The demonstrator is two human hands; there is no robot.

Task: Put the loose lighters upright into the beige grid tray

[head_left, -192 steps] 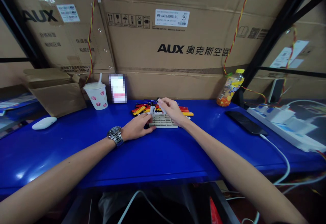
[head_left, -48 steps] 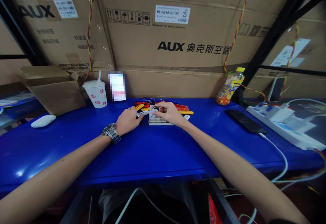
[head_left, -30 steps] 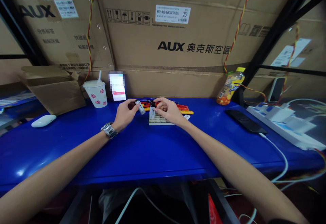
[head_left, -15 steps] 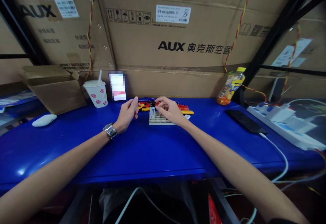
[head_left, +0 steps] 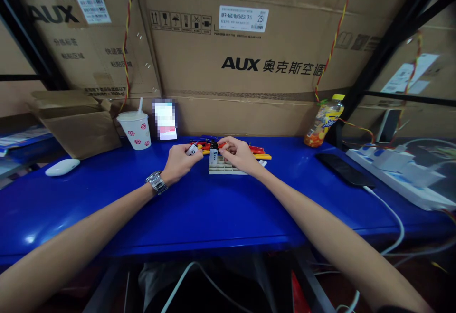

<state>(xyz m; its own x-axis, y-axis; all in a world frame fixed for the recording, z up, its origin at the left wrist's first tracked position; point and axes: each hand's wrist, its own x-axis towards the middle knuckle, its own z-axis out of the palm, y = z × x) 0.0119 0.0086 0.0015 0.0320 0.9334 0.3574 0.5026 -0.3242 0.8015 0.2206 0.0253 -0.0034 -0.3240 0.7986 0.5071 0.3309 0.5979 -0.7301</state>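
Observation:
Pinched in my left hand [head_left: 179, 163] is a small white lighter [head_left: 193, 150] with a dark round logo, tilted, its top end pointing right. A row of white lighters with black tops [head_left: 213, 154] stands upright at the left end of a pale gridded tray [head_left: 228, 171]. My right hand [head_left: 239, 155] is curled over the tray, with thumb and forefinger against the right side of that row. Its other fingers are partly hidden. Behind the tray lie yellow [head_left: 264, 157], red [head_left: 257, 150] and blue slim pieces, partly covered by my hands.
To the left are a paper cup with straw [head_left: 134, 130], a lit phone [head_left: 166, 120], a white oval case [head_left: 62, 167] and an open carton [head_left: 78, 130]. To the right are a drink bottle [head_left: 323, 120], a black phone [head_left: 344, 169] on a cable and a power strip [head_left: 395, 180].
My left hand has turned and lowered slightly, so the white lighter in it now shows its logo side. My right hand stays at the row in the tray.

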